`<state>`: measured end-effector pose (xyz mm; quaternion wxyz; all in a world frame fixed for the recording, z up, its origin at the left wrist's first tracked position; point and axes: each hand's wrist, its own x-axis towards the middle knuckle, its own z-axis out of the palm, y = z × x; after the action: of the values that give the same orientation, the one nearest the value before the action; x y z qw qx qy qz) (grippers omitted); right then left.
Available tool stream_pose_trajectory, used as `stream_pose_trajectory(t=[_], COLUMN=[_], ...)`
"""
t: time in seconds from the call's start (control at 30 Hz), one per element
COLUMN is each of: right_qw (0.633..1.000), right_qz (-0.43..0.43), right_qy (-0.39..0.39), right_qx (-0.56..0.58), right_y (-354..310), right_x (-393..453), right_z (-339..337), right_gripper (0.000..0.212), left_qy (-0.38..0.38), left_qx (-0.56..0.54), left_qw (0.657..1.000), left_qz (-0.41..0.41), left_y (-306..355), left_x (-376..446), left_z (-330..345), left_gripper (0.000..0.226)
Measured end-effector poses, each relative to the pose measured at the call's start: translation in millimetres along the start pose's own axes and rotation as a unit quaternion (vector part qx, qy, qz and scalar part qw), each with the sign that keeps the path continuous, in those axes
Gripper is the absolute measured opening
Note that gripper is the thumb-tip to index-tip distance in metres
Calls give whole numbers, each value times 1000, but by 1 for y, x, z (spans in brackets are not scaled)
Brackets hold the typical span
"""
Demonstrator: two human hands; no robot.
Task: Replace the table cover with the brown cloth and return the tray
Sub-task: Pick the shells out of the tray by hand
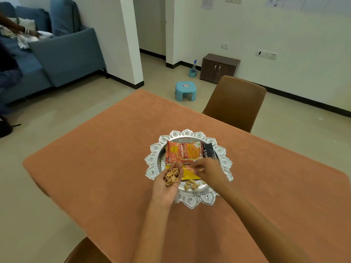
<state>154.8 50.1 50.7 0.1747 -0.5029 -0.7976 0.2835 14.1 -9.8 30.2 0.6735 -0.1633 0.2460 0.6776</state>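
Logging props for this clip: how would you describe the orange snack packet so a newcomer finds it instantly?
Start at the table under the brown cloth, then find the round silver tray with a scalloped rim near its middle. The orange snack packet lies flat across the tray's far half, printed with a noodle-like snack picture, unlike the black packet beside it and the yellow packet nearer the hands.

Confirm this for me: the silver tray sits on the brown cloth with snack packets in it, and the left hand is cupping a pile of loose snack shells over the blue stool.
One detail is wrong. In the head view the left hand cups the snack shells over the near edge of the silver tray, not the blue stool, which stands on the floor beyond the table. The rest holds.
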Motion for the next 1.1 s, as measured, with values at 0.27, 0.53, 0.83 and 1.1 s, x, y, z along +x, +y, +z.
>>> stream_pose_trajectory(t=[0.27,0.53,0.83,1.1], right_qw=[978,991,994,987], right_qz=[-7,23,-87,-102], right_qy=[-97,-67,1,76], right_qx=[-185,-110,61,103], right_y=[-1,-2,-54,-52], right_x=[-13,-1,2,4], right_z=[47,40,7,11], right_gripper=[31,15,13,13], left_qy=[-3,5,58,17], left_qx=[3,17,64,18], left_qw=[1000,1000,996,999], left_qz=[15,22,38,28], left_y=[9,10,-1,8], left_x=[-3,-7,-8,-10], left_z=[-3,-5,2,0], left_gripper=[36,35,25,30])
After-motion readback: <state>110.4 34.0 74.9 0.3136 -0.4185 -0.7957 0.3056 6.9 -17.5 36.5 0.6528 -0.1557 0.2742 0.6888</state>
